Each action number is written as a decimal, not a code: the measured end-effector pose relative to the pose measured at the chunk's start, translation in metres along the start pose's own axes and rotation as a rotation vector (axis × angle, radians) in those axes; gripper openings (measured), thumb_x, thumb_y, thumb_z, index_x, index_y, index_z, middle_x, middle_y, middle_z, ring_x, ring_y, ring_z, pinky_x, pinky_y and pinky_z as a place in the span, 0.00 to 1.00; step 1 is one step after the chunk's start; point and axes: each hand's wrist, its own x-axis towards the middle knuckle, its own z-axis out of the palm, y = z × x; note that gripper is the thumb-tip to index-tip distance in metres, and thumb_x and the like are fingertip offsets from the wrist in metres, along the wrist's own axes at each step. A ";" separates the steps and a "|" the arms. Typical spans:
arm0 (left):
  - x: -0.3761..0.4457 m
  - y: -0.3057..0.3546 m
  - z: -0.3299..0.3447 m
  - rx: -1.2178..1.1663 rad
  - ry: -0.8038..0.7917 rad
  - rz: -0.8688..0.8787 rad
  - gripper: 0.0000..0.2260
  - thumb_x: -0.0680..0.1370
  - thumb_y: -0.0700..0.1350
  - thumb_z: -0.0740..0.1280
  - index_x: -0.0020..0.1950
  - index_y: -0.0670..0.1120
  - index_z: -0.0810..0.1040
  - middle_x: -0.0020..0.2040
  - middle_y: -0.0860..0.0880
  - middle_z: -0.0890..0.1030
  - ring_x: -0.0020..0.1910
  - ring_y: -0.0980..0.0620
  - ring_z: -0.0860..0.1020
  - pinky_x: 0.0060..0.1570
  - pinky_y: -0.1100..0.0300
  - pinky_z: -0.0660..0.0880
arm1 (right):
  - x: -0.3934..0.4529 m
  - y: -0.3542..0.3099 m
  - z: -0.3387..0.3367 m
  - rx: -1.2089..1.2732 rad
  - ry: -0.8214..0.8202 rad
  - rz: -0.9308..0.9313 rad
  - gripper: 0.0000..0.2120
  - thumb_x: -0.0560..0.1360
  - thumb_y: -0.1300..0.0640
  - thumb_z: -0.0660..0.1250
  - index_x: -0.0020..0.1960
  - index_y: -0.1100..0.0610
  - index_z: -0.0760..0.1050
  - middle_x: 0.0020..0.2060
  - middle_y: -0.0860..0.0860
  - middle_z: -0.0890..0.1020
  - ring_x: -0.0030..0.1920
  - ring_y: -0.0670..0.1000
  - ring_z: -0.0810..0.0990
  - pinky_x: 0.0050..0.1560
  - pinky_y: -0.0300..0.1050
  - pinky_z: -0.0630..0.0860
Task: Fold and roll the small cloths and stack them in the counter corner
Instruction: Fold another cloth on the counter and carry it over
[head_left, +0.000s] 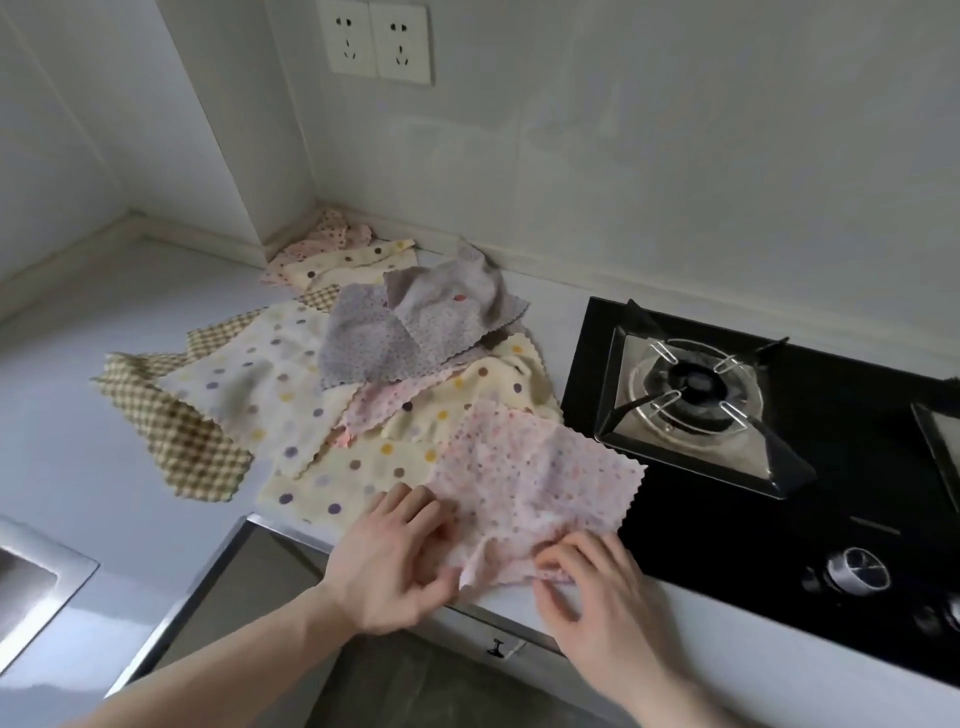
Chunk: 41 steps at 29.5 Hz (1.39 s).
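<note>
A pink dotted cloth (535, 467) lies at the counter's front edge, its near edge bunched up. My left hand (395, 561) pinches that edge on the left and my right hand (592, 582) pinches it on the right. Behind it spread several loose cloths: cream ones with coloured dots (270, 384), a grey one (415, 322), and a brown checked one (171, 431). More pink and cream cloths (337, 249) lie in the counter corner by the wall.
A black gas hob (779, 467) with a burner (691, 389) and knobs sits right of the cloths. A steel sink rim (47, 577) shows at the lower left. Two wall sockets (379, 41) are above the corner. The counter front edge runs under my hands.
</note>
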 end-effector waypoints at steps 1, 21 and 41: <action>-0.003 -0.002 0.004 0.016 0.006 0.028 0.16 0.71 0.61 0.68 0.50 0.52 0.72 0.47 0.55 0.70 0.45 0.52 0.68 0.47 0.56 0.70 | -0.003 0.005 0.007 -0.016 0.031 -0.023 0.03 0.76 0.47 0.70 0.47 0.43 0.77 0.45 0.35 0.74 0.51 0.41 0.71 0.53 0.37 0.69; -0.017 -0.008 0.016 0.047 0.133 0.063 0.17 0.71 0.64 0.62 0.51 0.54 0.72 0.49 0.56 0.75 0.50 0.52 0.70 0.50 0.57 0.69 | -0.019 -0.008 0.018 0.068 0.334 0.238 0.05 0.74 0.52 0.72 0.39 0.47 0.80 0.32 0.41 0.80 0.34 0.43 0.78 0.39 0.45 0.76; -0.025 0.070 -0.063 0.138 0.339 0.091 0.12 0.77 0.62 0.66 0.50 0.58 0.85 0.51 0.62 0.84 0.52 0.57 0.78 0.49 0.58 0.72 | -0.051 -0.078 -0.082 0.169 0.622 0.137 0.05 0.78 0.48 0.68 0.43 0.44 0.79 0.36 0.41 0.83 0.39 0.41 0.80 0.40 0.44 0.78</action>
